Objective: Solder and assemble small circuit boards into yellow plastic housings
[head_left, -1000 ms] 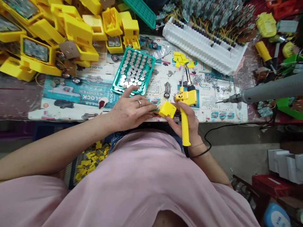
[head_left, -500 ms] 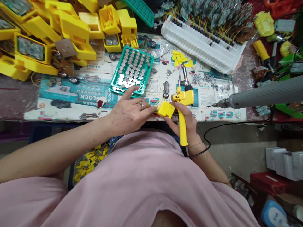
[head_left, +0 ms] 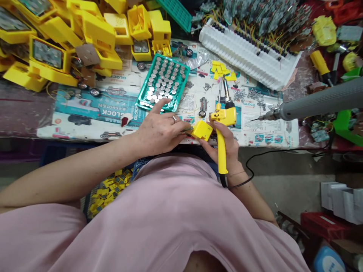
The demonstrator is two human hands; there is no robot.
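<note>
My right hand point(head_left: 229, 145) is closed round a yellow soldering gun point(head_left: 222, 151), its metal tip pointing away from me. The same hand also steadies a small yellow plastic case point(head_left: 202, 130) between thumb and fingers. My left hand point(head_left: 161, 130) meets the left side of that case, thumb and fingers pinched together; whatever is between them is too small to make out. Its index finger sticks out over the near edge of a green tray point(head_left: 138, 99) filled with button cells point(head_left: 161, 85).
Yellow housings point(head_left: 99, 32) are heaped at the far left. A white rack point(head_left: 244, 56) of wired circuit boards stands behind. Small yellow parts point(head_left: 219, 68) and screws point(head_left: 255, 93) lie mid-table. A grey electric screwdriver point(head_left: 320, 99) juts in from the right. Below, a black cord point(head_left: 263, 153) hangs.
The view has shifted slightly, so the table things appear a little further right. Both hands keep nearly the same pose at the yellow case, which appears slightly tilted.
</note>
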